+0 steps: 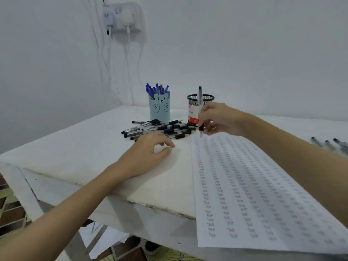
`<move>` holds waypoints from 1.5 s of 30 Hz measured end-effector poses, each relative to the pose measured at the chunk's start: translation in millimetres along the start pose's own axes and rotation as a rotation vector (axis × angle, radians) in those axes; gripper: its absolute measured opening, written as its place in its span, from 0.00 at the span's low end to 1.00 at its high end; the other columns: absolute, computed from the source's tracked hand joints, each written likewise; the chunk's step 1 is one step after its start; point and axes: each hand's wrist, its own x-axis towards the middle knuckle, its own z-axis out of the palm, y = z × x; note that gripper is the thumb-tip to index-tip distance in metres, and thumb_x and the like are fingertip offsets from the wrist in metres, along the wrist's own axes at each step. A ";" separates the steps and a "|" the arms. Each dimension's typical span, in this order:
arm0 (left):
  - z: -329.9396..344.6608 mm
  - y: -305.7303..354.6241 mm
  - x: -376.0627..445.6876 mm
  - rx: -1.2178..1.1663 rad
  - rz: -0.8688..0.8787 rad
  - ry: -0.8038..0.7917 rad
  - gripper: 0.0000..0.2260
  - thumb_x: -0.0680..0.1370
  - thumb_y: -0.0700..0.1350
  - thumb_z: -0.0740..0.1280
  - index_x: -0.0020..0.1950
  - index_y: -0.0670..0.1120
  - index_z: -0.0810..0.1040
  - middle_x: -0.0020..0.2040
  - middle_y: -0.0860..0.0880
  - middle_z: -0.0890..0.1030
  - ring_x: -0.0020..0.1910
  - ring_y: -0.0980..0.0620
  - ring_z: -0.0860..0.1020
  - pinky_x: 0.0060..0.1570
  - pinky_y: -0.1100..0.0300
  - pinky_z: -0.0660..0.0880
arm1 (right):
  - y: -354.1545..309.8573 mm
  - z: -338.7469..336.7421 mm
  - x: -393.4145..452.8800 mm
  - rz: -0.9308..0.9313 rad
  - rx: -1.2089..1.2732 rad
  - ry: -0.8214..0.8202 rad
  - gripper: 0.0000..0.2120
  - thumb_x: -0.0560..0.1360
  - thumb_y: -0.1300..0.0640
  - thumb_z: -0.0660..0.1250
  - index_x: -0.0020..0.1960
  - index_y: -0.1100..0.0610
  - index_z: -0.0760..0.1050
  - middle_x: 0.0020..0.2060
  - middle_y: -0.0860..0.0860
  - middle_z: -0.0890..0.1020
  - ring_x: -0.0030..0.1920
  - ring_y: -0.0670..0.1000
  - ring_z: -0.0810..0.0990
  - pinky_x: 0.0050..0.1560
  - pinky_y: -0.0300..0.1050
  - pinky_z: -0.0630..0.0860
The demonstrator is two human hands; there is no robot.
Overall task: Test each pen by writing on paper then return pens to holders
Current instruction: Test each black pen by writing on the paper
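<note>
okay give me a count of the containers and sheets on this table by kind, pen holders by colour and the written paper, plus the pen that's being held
Blue bear pen holder: 1
Black mesh pen holder: 1
Sheet of paper with rows of test writing: 1
Pen held in the right hand: 1
Total: 4
The loose black pens in the pile overlap too much to count.
</note>
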 end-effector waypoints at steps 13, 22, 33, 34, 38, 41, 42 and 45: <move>76.6 65.9 77.9 -0.014 0.036 -0.386 0.21 0.80 0.56 0.56 0.72 0.53 0.65 0.73 0.54 0.64 0.72 0.56 0.61 0.67 0.61 0.55 | 44.5 -103.6 -50.9 0.177 0.781 0.246 0.35 0.60 0.22 0.60 0.30 0.53 0.53 0.26 0.48 0.55 0.29 0.50 0.54 0.32 0.43 0.58; 94.4 73.6 93.3 0.036 0.044 -0.499 0.24 0.78 0.62 0.55 0.73 0.59 0.61 0.75 0.56 0.60 0.73 0.55 0.58 0.72 0.54 0.55 | 60.7 -112.5 -51.1 0.102 0.934 0.268 0.35 0.61 0.24 0.62 0.29 0.58 0.68 0.25 0.49 0.57 0.28 0.49 0.55 0.33 0.42 0.57; 102.5 79.6 121.2 0.058 0.086 -0.426 0.18 0.80 0.57 0.54 0.68 0.54 0.68 0.69 0.54 0.67 0.68 0.55 0.64 0.68 0.53 0.62 | 76.0 -106.7 -17.2 0.116 0.159 0.407 0.28 0.79 0.40 0.55 0.41 0.63 0.79 0.32 0.57 0.83 0.28 0.52 0.79 0.34 0.41 0.74; 105.3 80.6 122.9 0.068 0.092 -0.418 0.17 0.81 0.55 0.56 0.67 0.53 0.69 0.68 0.54 0.68 0.67 0.55 0.65 0.67 0.54 0.63 | 79.8 -103.2 -14.0 0.087 0.105 0.443 0.20 0.77 0.46 0.62 0.41 0.63 0.79 0.31 0.55 0.82 0.28 0.50 0.79 0.33 0.38 0.75; 115.4 77.9 123.2 0.061 0.101 -0.341 0.17 0.77 0.56 0.58 0.64 0.52 0.72 0.64 0.53 0.70 0.63 0.54 0.68 0.65 0.51 0.65 | 96.8 -92.8 -3.1 -0.015 -0.025 0.610 0.12 0.73 0.58 0.68 0.32 0.62 0.74 0.23 0.53 0.76 0.19 0.47 0.71 0.22 0.35 0.67; 117.9 75.8 121.2 0.007 0.070 -0.331 0.22 0.72 0.59 0.55 0.63 0.54 0.72 0.62 0.55 0.70 0.63 0.55 0.67 0.66 0.52 0.64 | 109.9 -88.0 2.8 -0.036 -0.108 0.671 0.13 0.70 0.59 0.66 0.28 0.61 0.70 0.20 0.52 0.72 0.19 0.49 0.67 0.21 0.35 0.65; 118.8 74.6 121.3 -0.002 0.063 -0.331 0.23 0.71 0.59 0.55 0.63 0.54 0.72 0.62 0.55 0.70 0.63 0.55 0.67 0.66 0.52 0.64 | 113.3 -86.9 5.2 -0.039 -0.154 0.694 0.12 0.68 0.60 0.66 0.28 0.61 0.69 0.19 0.51 0.69 0.20 0.48 0.65 0.23 0.35 0.64; 118.7 75.3 120.9 -0.009 0.063 -0.327 0.23 0.71 0.59 0.55 0.63 0.54 0.72 0.62 0.55 0.70 0.63 0.55 0.67 0.66 0.51 0.63 | 115.0 -88.5 5.9 -0.060 -0.175 0.716 0.12 0.69 0.59 0.66 0.28 0.61 0.70 0.17 0.49 0.67 0.21 0.46 0.64 0.26 0.36 0.63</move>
